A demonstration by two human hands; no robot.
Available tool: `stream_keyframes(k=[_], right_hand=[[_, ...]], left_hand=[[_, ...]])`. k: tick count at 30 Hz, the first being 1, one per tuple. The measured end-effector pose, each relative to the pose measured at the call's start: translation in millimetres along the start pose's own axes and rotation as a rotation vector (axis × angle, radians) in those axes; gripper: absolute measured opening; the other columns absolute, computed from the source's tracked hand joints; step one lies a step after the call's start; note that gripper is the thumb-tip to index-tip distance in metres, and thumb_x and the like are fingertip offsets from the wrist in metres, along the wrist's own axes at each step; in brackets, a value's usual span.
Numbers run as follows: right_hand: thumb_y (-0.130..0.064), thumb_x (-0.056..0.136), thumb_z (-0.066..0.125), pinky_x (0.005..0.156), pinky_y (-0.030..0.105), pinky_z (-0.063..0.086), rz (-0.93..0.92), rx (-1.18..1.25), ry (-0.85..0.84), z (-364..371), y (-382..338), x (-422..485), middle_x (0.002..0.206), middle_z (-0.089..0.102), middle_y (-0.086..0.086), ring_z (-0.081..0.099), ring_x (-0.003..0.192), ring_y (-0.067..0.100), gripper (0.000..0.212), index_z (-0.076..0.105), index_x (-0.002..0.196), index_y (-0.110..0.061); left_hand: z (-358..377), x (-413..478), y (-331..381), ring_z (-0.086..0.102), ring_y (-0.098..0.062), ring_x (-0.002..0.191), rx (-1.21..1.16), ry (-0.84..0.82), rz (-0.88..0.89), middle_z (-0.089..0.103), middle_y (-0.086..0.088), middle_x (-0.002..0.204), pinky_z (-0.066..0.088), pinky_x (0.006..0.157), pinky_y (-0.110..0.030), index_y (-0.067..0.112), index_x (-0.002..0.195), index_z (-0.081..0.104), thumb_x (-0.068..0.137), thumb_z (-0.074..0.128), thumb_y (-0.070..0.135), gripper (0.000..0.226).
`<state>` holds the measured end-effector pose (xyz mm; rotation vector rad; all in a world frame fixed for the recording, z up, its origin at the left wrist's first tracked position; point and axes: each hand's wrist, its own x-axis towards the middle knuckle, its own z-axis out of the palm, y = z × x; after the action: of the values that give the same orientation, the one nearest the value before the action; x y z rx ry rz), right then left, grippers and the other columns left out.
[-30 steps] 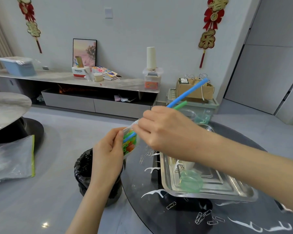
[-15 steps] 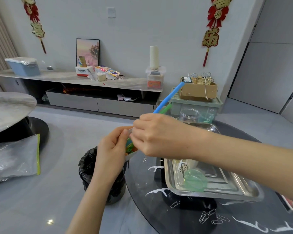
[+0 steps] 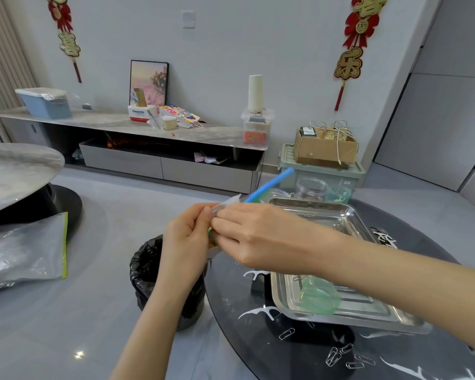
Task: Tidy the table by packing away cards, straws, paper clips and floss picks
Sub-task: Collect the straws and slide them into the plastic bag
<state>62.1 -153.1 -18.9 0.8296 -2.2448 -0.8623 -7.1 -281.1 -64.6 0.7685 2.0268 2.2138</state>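
- Step in hand: bagging straws. My left hand (image 3: 187, 237) pinches the mouth of a small clear pouch (image 3: 230, 201), fingers curled round its edge.
- My right hand (image 3: 258, 239) meets it fingertip to fingertip. The fingers look closed on a blue straw (image 3: 269, 185), though the thumb is hidden, so the grip is a judgement.
- The straw runs out from behind my right fingers, slanting up and away. Its lower end is in the pouch or at its mouth; I cannot tell how deep. Something green shows just below my fingertips, inside the pouch.
- Next move, as I read it: push the straw fully in while the left hand keeps the mouth open, then seal. The straw is long for this pouch, so it may need angling.
- Much is left to pack. Floss picks (image 3: 255, 312) lie on the table (image 3: 231, 346) below my right wrist; paper clips (image 3: 337, 355) are scattered nearer me, to the right. I see no cards.
- Under my right forearm sits a steel tray (image 3: 353, 216) holding a green lid (image 3: 320, 297).
- Beyond my fingers: a clear jar (image 3: 311, 187), then a green crate (image 3: 353, 172) with a box (image 3: 324, 150) on top.
- Below my left hand, on the floor beside the table: a bin (image 3: 146, 270) with a black liner.
- Far left: a zip bag (image 3: 25, 250) and a marble table (image 3: 17, 168).
- Room: grey floor, a long sideboard (image 3: 115, 122) with clutter, red ornaments on the wall.
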Motion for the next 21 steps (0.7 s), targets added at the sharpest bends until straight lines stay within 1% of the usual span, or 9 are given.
stream_keyframes(k=[2, 4, 6, 7, 10, 12, 15, 17, 21], right_hand=[[0.002, 0.094, 0.046, 0.101, 0.043, 0.042, 0.124, 0.028, 0.115, -20.3, 3.6, -4.2, 0.107, 0.067, 0.018, 0.062, 0.106, 0.032, 0.025, 0.07, 0.098, -0.001], [-0.007, 0.098, 0.046, 0.11, 0.05, 0.033, 0.313, 0.065, 0.215, -36.3, 13.3, -10.0, 0.132, 0.054, 0.024, 0.047, 0.129, 0.036, 0.031, 0.06, 0.123, 0.005], [-0.017, 0.099, 0.043, 0.115, 0.051, 0.024, 0.525, 0.109, 0.185, -43.8, 18.8, -12.2, 0.147, 0.035, 0.024, 0.028, 0.141, 0.036, 0.046, 0.041, 0.138, 0.008], [-0.02, 0.099, 0.041, 0.116, 0.05, 0.022, 0.58, 0.176, 0.153, -44.6, 17.6, -11.6, 0.15, 0.03, 0.023, 0.022, 0.143, 0.034, 0.05, 0.035, 0.141, 0.008], [-0.017, 0.098, 0.04, 0.115, 0.045, 0.026, 0.567, 0.372, 0.142, -41.1, 0.9, -7.3, 0.148, 0.034, 0.022, 0.026, 0.142, 0.031, 0.049, 0.036, 0.139, 0.01], [-0.016, 0.098, 0.038, 0.115, 0.045, 0.027, 0.538, 0.413, 0.132, -35.6, -11.2, -7.1, 0.148, 0.037, 0.02, 0.028, 0.142, 0.03, 0.046, 0.04, 0.138, 0.008], [-0.029, 0.102, 0.028, 0.116, 0.046, 0.022, 0.505, 0.383, -0.016, -18.3, -28.7, -9.8, 0.152, 0.031, 0.016, 0.02, 0.145, 0.026, 0.051, 0.043, 0.139, 0.003], [-0.032, 0.103, 0.022, 0.117, 0.043, 0.02, 0.49, 0.452, -0.095, -7.9, -39.3, -13.0, 0.153, 0.028, 0.015, 0.015, 0.146, 0.025, 0.055, 0.039, 0.141, 0.004], [-0.023, 0.102, 0.027, 0.12, 0.039, 0.014, 0.521, 0.555, -0.051, -7.2, -39.8, -18.2, 0.156, 0.018, 0.019, 0.009, 0.147, 0.024, 0.051, 0.028, 0.145, 0.005]], left_hand=[[-3.8, 2.7, -1.3, 0.062, -0.002, 0.068, 0.011, 0.033, -0.002, 0.069, 0.011, 0.068, 0.05, 0.062, -0.02, 0.031, 0.08, 0.069, 0.099, 0.045, 0.01, 0.037], [-6.0, 3.2, -2.2, 0.064, -0.004, 0.07, 0.027, 0.055, 0.007, 0.069, 0.01, 0.07, 0.05, 0.064, -0.019, 0.034, 0.078, 0.07, 0.099, 0.046, 0.011, 0.039], [-3.5, 0.0, 1.6, 0.064, 0.002, 0.066, 0.044, 0.049, 0.022, 0.068, 0.008, 0.071, 0.046, 0.06, -0.008, 0.029, 0.082, 0.069, 0.099, 0.044, 0.008, 0.036], [-0.9, -2.4, 4.3, 0.063, 0.005, 0.064, 0.049, 0.046, 0.035, 0.067, 0.007, 0.072, 0.044, 0.058, -0.005, 0.026, 0.083, 0.067, 0.098, 0.044, 0.007, 0.034], [3.3, -5.3, 8.4, 0.061, 0.006, 0.061, 0.031, 0.034, 0.053, 0.065, 0.005, 0.07, 0.042, 0.055, -0.004, 0.019, 0.085, 0.067, 0.098, 0.043, 0.005, 0.031], [2.7, -4.4, 8.4, 0.058, 0.005, 0.057, 0.025, 0.038, 0.049, 0.062, 0.011, 0.062, 0.042, 0.053, -0.006, 0.015, 0.086, 0.067, 0.099, 0.043, 0.006, 0.029], [0.6, -2.7, 4.1, 0.06, 0.002, 0.065, 0.063, 0.033, 0.053, 0.067, 0.013, 0.066, 0.046, 0.06, -0.016, 0.022, 0.087, 0.068, 0.099, 0.045, 0.011, 0.028], [1.2, -3.6, 2.1, 0.063, 0.002, 0.067, 0.026, 0.015, 0.017, 0.069, 0.013, 0.069, 0.047, 0.057, -0.012, 0.021, 0.088, 0.068, 0.099, 0.044, 0.01, 0.029], [2.1, -3.9, 3.9, 0.065, 0.002, 0.072, 0.052, 0.005, 0.039, 0.07, 0.013, 0.073, 0.046, 0.061, -0.009, 0.024, 0.088, 0.069, 0.099, 0.045, 0.011, 0.029]])
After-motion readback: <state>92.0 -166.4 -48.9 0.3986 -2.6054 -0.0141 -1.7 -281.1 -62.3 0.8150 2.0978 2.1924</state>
